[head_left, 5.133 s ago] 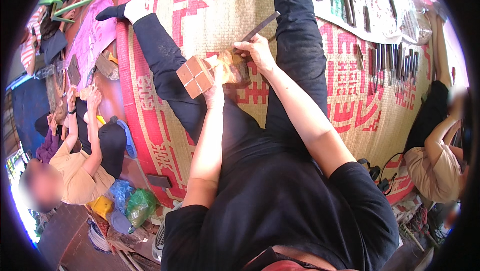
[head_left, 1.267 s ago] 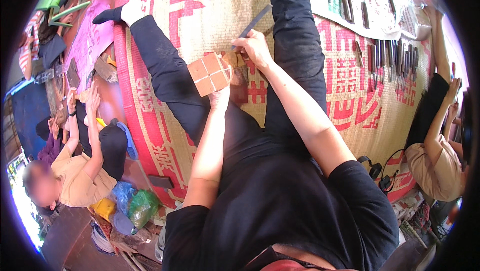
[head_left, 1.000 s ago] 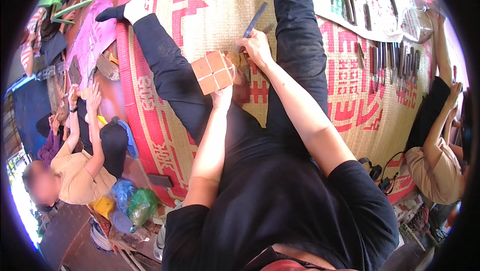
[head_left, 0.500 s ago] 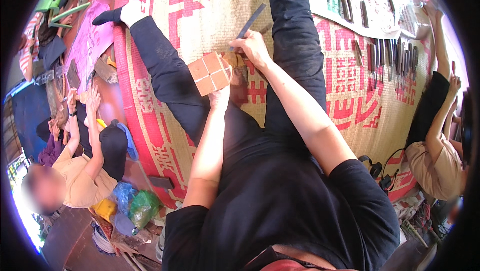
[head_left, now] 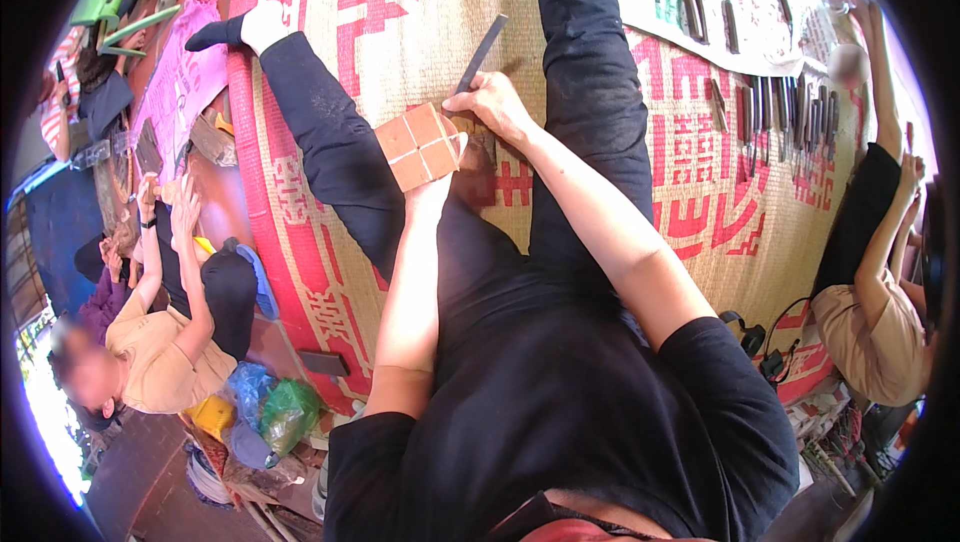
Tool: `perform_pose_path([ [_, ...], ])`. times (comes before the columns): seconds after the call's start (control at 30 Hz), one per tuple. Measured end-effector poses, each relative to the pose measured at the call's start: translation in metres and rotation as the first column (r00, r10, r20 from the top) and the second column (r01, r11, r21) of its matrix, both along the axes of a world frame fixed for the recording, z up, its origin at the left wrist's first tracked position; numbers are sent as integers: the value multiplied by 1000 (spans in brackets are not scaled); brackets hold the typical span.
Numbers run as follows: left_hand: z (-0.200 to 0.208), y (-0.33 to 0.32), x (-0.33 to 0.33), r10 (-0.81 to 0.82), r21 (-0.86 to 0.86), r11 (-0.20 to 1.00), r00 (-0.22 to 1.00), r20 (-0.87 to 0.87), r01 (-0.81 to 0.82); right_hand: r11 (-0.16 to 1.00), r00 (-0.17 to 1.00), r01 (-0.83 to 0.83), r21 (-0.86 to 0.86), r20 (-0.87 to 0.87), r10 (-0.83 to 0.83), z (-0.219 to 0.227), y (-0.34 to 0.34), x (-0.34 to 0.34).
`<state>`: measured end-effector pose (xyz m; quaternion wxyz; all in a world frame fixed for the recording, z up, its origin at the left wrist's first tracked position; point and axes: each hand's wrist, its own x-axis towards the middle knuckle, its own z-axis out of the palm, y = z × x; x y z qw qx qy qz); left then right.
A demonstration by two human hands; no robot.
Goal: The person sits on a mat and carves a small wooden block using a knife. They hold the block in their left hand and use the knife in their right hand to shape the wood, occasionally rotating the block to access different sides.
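Observation:
My left hand (head_left: 430,194) grips a small reddish-brown box-shaped block (head_left: 412,150) from below, above my left thigh. Pale lines like string or banding cross on its top, and a pale strip curves at its right side. My right hand (head_left: 495,107) is closed around the lower part of a long, narrow, dark bar-like tool (head_left: 483,50), which slants up and to the right. Those fingers are at the block's upper right corner; whether the tool's hidden lower end touches it I cannot tell.
A red and beige woven mat (head_left: 700,212) lies under my spread legs. Several dark-handled tools (head_left: 770,112) lie in a row at the right, more on a printed sheet (head_left: 655,27). One person (head_left: 170,362) sits at the left, another (head_left: 870,312) at the right. Plastic bags (head_left: 285,412) lie lower left.
My right hand has moved left and slightly down to the block's corner, carrying the dark tool with it. The left hand and block have barely shifted.

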<state>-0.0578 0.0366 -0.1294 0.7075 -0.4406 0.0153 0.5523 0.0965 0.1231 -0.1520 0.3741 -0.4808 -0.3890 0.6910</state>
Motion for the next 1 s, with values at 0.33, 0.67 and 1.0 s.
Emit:
perform_pose_path([
  [0.33,21,-5,20,121,153,877,100,-988,455,940,941,335,-59,-22,-337,11,6,18],
  [0.67,17,5,26,434,18,872,-755,-491,490,966,938,247,-72,-233,-257,39,1,29],
  [1.0,22,-1,31,407,-20,902,-867,-287,431,984,960,176,-24,-219,-177,39,-2,26],
])
